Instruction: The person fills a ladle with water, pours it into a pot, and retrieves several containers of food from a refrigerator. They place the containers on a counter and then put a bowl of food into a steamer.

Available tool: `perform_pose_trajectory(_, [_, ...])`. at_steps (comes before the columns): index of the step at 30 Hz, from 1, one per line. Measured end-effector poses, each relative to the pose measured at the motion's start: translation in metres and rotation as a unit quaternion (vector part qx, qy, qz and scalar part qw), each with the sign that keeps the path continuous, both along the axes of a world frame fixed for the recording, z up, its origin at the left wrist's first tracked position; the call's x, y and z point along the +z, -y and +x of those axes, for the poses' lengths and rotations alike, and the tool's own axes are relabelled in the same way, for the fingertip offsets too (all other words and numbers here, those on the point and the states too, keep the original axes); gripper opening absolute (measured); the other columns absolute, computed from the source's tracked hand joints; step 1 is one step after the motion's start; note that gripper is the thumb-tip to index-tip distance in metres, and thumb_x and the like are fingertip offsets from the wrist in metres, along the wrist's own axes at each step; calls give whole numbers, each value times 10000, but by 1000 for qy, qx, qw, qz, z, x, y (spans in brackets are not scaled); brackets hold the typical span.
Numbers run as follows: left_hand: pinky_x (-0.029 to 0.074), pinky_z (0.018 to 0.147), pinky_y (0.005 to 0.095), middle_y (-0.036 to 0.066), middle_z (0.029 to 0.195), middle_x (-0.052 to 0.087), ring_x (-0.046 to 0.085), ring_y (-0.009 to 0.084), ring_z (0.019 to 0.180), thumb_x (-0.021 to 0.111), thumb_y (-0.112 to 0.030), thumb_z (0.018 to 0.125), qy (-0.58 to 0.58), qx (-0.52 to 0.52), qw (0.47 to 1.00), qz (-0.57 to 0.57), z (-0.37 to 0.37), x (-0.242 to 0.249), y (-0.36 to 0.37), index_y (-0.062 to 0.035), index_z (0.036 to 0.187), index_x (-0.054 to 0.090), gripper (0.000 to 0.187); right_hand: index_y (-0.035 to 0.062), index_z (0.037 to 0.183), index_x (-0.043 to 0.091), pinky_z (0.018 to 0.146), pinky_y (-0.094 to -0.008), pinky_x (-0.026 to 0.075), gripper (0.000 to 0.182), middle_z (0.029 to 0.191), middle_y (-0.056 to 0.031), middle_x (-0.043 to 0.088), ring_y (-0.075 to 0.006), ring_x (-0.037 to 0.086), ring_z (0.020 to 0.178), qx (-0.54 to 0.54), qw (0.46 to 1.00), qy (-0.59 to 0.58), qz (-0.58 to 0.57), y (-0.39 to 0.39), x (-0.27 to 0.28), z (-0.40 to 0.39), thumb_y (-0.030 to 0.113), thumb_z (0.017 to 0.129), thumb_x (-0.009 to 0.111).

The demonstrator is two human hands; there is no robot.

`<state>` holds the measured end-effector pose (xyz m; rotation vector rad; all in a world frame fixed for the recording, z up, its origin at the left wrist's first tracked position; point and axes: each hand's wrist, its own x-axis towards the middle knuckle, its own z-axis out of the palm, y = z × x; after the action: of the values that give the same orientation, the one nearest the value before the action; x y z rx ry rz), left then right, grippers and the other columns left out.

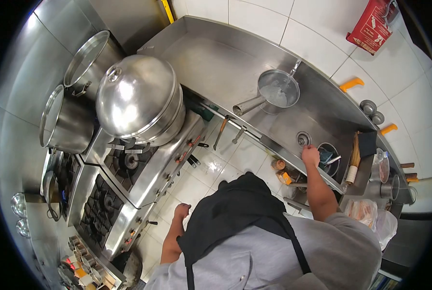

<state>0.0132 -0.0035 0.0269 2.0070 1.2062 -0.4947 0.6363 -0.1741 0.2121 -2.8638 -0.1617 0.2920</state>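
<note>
Two bare hands show in my feed, one on each side of a black apron [240, 205]. The right hand [311, 155] reaches over the near rim of the steel sink [211, 55], its fingers curled down just beside the drain [303, 139]; I can't tell whether they grip anything. A round metal container [329, 155] with utensils in it sits just to the right of that hand. The left hand [182, 210] hangs over the tiled floor [211, 169], near the front of the gas range [150, 183] — loosely curled, and I can't make out whether anything is inside it.

The long-handled saucepan [277, 94] stands in the sink, well apart from both hands, under the faucet [296, 66] at the far wall. I see cloudy, whitish contents in it, and its thick handle [249, 105] points to the near left.

On the range, at the left, stands a big steamer pot [170, 118] under a domed lid [136, 94]. At the sink's right end — a straw brush [355, 157], upright or leaning, I can't say.
</note>
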Motion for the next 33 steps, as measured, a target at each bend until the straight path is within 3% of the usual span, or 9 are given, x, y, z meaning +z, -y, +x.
perform_pose_trajectory(2, [512, 756, 403, 164, 959, 657, 647, 302, 845, 514, -330, 878, 9, -76, 997, 19, -4, -16, -5, -42, 1018, 652, 348, 116, 1002, 676, 833, -451, 497, 337, 1016, -160, 675, -354, 631, 979, 0, 1000, 1, 3, 1, -5, 3, 385, 846, 545])
perform_pose_trajectory(5, [510, 720, 378, 136, 959, 653, 642, 254, 840, 532, -352, 904, 91, 437, 858, -253, 50, 37, -7, -46, 1066, 621, 358, 117, 1005, 676, 825, -453, 497, 339, 1005, -157, 678, -356, 635, 962, 5, 1000, -5, 17, 2, -2, 3, 386, 846, 545])
perform_pose_trajectory(8, [496, 712, 350, 109, 959, 639, 631, 211, 808, 543, -366, 916, 215, 467, 804, -299, 95, 64, -29, -47, 1106, 589, 374, 93, 979, 682, 804, -451, 500, 336, 960, -168, 681, -358, 640, 943, -3, 999, 2, 43, 5, -7, 6, 375, 839, 563])
perform_pose_trajectory(14, [480, 720, 316, 99, 997, 646, 610, 156, 842, 572, -408, 901, 377, 272, 872, -154, 221, 200, -103, -46, 1111, 601, 419, 2, 889, 681, 731, -386, 509, 307, 833, -170, 688, -301, 666, 824, -96, 892, -44, 439, -6, -55, 72, 293, 794, 644])
perform_pose_trajectory(16, [478, 760, 301, 95, 1002, 649, 604, 147, 880, 575, -397, 904, 466, 210, 854, -97, 267, 265, -117, -10, 1118, 612, 444, -4, 936, 664, 749, -351, 495, 267, 856, -161, 672, -264, 643, 801, -10, 916, 36, 400, -53, 2, 71, 229, 808, 641])
perform_pose_trajectory(21, [454, 913, 346, 222, 1121, 626, 603, 292, 1051, 596, -385, 870, 377, -35, 918, 118, 376, 378, -143, 58, 1199, 563, 553, 49, 1055, 584, 939, -416, 405, 320, 1108, -154, 569, -338, 519, 1082, 204, 829, 315, 414, -159, 131, 63, 203, 794, 687])
perform_pose_trajectory(25, [408, 995, 390, 285, 1256, 535, 521, 374, 1188, 601, -508, 816, 180, -208, 945, 179, 446, 358, -167, 71, 1263, 511, 736, 48, 1221, 486, 1009, -446, 348, 564, 1240, -196, 485, -377, 418, 1193, 195, 838, 257, 440, -206, 161, 79, 246, 752, 728])
perform_pose_trajectory(29, [479, 922, 385, 262, 1193, 580, 599, 351, 1076, 640, -486, 819, 33, -287, 954, 73, 480, 338, -176, 75, 1287, 460, 752, 29, 1300, 413, 1041, -469, 314, 715, 1290, -229, 430, -398, 373, 1230, 208, 847, 196, 448, -222, 165, 90, 278, 723, 754])
perform_pose_trajectory(33, [574, 626, 315, 132, 1000, 625, 672, 214, 747, 684, -196, 836, 80, -29, 910, -407, 480, 334, -185, -1, 1258, 435, 527, 58, 1288, 438, 1032, -474, 326, 685, 1296, -212, 428, -395, 369, 1230, 270, 833, 202, 438, -228, 158, 106, 263, 715, 753])
